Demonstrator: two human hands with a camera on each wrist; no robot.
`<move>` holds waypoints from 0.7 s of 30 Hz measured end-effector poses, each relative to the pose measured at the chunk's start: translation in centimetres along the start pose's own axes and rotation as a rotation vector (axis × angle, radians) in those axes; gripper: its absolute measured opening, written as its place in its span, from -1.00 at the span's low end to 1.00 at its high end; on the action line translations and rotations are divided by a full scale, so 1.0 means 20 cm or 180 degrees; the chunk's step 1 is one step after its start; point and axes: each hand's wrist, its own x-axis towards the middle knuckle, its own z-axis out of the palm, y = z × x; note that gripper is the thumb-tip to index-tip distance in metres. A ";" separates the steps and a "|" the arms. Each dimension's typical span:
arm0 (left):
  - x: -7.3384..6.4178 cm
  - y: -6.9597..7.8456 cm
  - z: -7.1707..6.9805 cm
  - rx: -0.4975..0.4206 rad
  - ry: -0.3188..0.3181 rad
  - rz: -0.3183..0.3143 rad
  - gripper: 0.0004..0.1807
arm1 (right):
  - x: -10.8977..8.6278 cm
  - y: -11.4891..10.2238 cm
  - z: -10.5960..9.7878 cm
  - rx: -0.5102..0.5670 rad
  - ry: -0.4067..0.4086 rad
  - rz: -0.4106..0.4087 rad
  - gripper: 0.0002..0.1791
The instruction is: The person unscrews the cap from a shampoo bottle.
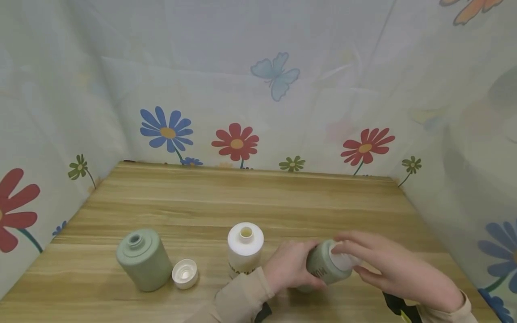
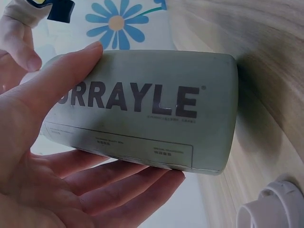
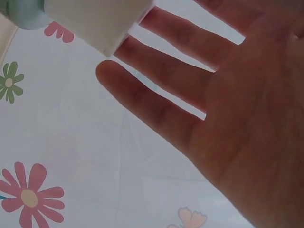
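Observation:
My left hand (image 1: 287,265) grips a grey-green bottle (image 2: 142,104) with dark lettering, thumb on one side and fingers along the other. The bottle leans to the right over the table. At its top, my right hand (image 1: 393,264) pinches the white cap (image 3: 90,21) with long, nearly straight fingers; its thumb is hidden in the right wrist view. Left of my left hand stands a white bottle (image 1: 245,246) with an uncovered neck, partly hidden by the hand and sleeve. Farther left is a second grey-green bottle (image 1: 147,262), also uncapped, with a loose white cap (image 1: 185,274) beside it.
The wooden table (image 1: 258,193) runs back to a pale curtain (image 1: 210,80) printed with flowers and butterflies. The curtain also stands along the left and right sides.

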 end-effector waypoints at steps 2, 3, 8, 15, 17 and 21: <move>0.00 0.00 -0.01 0.0006 -0.0021 -0.0002 -0.24 | 0.00 0.00 0.00 -0.0014 0.0028 -0.0062 -0.54; 0.00 0.00 -0.01 0.0010 -0.0027 0.0001 -0.25 | 0.00 0.00 0.00 -0.0014 0.0034 -0.0066 -0.54; 0.00 -0.01 -0.01 0.0000 -0.0018 0.0027 -0.25 | 0.00 -0.01 0.00 0.0049 -0.0074 0.0402 -0.48; -0.01 -0.01 -0.01 -0.0048 0.0043 0.0027 -0.28 | 0.03 0.00 -0.02 -0.0058 -0.0277 0.1139 -0.49; -0.01 0.00 -0.01 -0.0048 0.0032 0.0025 -0.28 | 0.04 0.00 -0.02 -0.0046 -0.0357 0.1192 -0.53; -0.01 0.00 -0.01 -0.0025 0.0011 0.0024 -0.27 | 0.03 0.01 -0.02 0.0040 -0.0476 0.1190 -0.51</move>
